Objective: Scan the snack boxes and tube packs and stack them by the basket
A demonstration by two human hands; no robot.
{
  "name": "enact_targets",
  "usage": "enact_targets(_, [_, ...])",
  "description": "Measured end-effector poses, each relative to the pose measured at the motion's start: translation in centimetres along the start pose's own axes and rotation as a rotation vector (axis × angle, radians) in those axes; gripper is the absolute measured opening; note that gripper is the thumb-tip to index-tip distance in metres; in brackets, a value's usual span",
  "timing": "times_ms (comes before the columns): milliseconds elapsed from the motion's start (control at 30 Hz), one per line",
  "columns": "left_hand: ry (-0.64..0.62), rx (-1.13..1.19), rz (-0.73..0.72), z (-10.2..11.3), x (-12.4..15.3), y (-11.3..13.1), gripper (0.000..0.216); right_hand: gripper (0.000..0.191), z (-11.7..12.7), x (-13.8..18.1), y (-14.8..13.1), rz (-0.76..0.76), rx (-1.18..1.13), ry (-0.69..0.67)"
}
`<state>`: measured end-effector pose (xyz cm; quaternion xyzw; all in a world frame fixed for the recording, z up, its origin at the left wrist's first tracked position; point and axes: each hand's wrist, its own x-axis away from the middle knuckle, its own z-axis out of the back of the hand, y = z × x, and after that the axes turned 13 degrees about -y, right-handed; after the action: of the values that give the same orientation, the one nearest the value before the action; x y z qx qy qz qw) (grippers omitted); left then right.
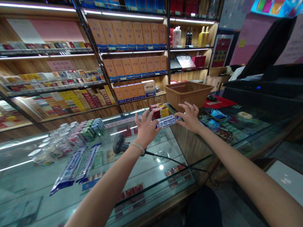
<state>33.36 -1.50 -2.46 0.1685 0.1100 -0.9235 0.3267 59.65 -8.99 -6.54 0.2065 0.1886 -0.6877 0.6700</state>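
Out over the glass counter, a long blue-and-white wrapped packet [169,121] stretches between my two hands. My left hand [147,126] pinches its left end between thumb and finger, the other fingers raised. At the opposite end, my right hand [189,117] grips it in the same way. Beneath my left wrist lies a dark handheld barcode scanner [121,143], partly hidden by the arm. Two similar blue-and-white packets, a wider one [69,170] and a narrower one [89,162], lie flat on the counter to the left.
Rows of small tubs [56,142] stand on the counter's left side. A wicker basket [189,90] and stacked red and yellow packs [161,110] sit beyond my hands. The scanner's cable [175,162] runs right. A dark monitor [267,47] stands at right; shelves hold orange boxes [127,34].
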Motion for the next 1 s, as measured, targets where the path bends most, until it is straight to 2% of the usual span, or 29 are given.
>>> enact_targets(300, [-0.133, -0.098, -0.014, -2.6, -1.1, 0.5, 0.016, 0.025, -2.3, -1.2, -0.2, -0.018, 0.065, -0.201])
enact_targets(500, [-0.17, -0.108, 0.012, -3.3, -1.7, 0.1, 0.017, 0.026, -2.9, -2.1, 0.1, -0.023, 0.064, -0.248])
enact_targets(733, [-0.181, -0.098, -0.005, -3.5, -1.9, 0.2, 0.02, 0.024, -3.8, -1.5, -0.2, -0.057, 0.025, -0.287])
enact_targets(1000, [-0.191, -0.096, -0.021, -3.4, -2.2, 0.2, 0.018, 0.024, -3.7, -1.5, -0.8, -0.041, 0.015, -0.271])
